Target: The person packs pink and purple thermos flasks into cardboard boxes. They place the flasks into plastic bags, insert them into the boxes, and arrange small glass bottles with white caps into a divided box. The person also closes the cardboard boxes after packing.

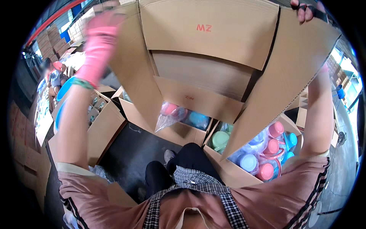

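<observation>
Both my arms are raised to a large open cardboard box (209, 36), held up in front of me with its flaps spread and its plain inside showing. At the upper right, the fingers of my right hand (309, 13), in a dark glove that leaves the fingertips bare, curl over the edge of the right flap (291, 49). My left hand (105, 24), in a pink glove, is beside the upper part of the left flap (127, 57). Motion smears its fingers, so their grip cannot be made out.
Below, an open carton (236, 171) holds plastic-wrapped cups with pink, blue and green lids (248, 162). Another carton (183, 133) stands beyond, with wrapped pieces. A divided carton (105, 131) is at left, near blue basins (65, 89). Further left, another person (55, 74) sits.
</observation>
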The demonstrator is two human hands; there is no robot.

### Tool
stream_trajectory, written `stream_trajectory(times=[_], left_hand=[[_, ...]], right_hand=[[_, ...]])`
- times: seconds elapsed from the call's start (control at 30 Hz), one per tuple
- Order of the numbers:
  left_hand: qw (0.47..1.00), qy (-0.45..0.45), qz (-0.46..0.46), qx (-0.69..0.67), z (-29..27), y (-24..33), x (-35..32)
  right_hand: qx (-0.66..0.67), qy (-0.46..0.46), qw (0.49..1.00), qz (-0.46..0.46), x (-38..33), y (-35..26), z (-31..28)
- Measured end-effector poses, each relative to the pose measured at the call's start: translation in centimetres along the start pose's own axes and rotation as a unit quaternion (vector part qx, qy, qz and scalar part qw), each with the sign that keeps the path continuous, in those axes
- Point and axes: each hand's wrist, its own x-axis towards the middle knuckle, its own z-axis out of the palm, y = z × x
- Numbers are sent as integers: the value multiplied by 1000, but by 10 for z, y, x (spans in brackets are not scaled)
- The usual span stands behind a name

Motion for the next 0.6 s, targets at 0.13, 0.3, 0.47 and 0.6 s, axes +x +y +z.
stream_trajectory(times=[0.13, 0.3, 0.47, 0.6], left_hand=[[847, 52, 369, -379, -14, 152, -59], [790, 25, 313, -526, 50, 269, -124], [738, -80, 403, -536, 21, 227, -213], [502, -468, 553, -473, 43, 190, -292]], right_hand=[[66, -23, 997, 23, 2, -20, 0], [156, -97, 980, 70, 1, -43, -12], [77, -3, 994, 73, -31, -61, -8], [70, 75, 987, 120, -24, -66, 7]])
